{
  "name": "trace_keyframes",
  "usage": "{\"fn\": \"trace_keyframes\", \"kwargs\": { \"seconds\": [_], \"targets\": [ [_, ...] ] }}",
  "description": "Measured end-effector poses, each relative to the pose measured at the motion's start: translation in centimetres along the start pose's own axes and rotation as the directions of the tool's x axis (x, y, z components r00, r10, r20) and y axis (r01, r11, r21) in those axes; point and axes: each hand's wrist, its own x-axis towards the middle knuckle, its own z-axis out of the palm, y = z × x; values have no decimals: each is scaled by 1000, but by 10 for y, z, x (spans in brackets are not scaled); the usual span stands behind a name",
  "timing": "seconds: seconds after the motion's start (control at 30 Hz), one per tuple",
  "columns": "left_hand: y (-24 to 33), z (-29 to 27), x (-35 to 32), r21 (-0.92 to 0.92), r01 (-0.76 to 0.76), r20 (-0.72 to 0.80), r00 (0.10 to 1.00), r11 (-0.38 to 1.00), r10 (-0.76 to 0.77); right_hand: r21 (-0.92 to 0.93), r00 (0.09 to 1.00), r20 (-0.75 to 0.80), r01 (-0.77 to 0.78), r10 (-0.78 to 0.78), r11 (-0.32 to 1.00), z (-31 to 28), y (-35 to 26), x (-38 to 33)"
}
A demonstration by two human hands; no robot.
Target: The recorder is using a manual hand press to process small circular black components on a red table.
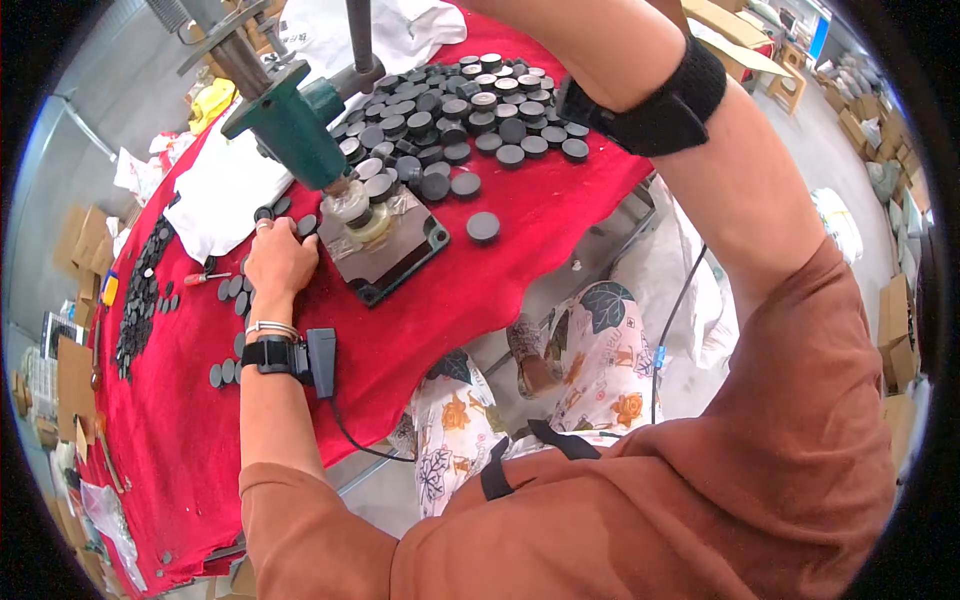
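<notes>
My left hand (280, 262) rests on the red cloth left of a bench press, its fingers bent. Its thumb and forefinger are closed at the edge of a black disc (307, 226). Another dark disc (264, 213) lies just beyond the fingertips. The green hand press (290, 130) has a dark lever (361, 40) rising from it. Under its ram, a clear, pale round fixture (368, 226) sits on a square metal base plate (400, 255). My right forearm reaches up past the top edge, so that hand is out of sight.
Many black and grey round discs (420, 120) are heaped behind the press. Small black parts (145, 300) spread along the left side of the red cloth (190, 440). A red screwdriver (207, 277) and white cloth (225, 195) lie nearby. A cable (365, 445) runs from my left wrist.
</notes>
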Motion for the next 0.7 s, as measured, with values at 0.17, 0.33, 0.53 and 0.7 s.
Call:
{"fn": "trace_keyframes", "kwargs": {
  "seconds": [0.17,0.33,0.53,0.7],
  "targets": [
    [-1,5,-3,-42,-61,-91,994,997,57,27,994,-37,-104,105,994,4,9,-2],
    [-7,11,5,-16,-267,-90,960,964,264,41,999,9,-36,35,999,-2,6,-2],
    [-24,21,0,-179,-309,-124,949,934,290,-1,989,-145,-31,31,1000,11,1,-6],
    [-27,16,-13,-189,-297,-158,950,936,269,43,969,-209,-126,132,991,11,-8,-5]
  ]
}}
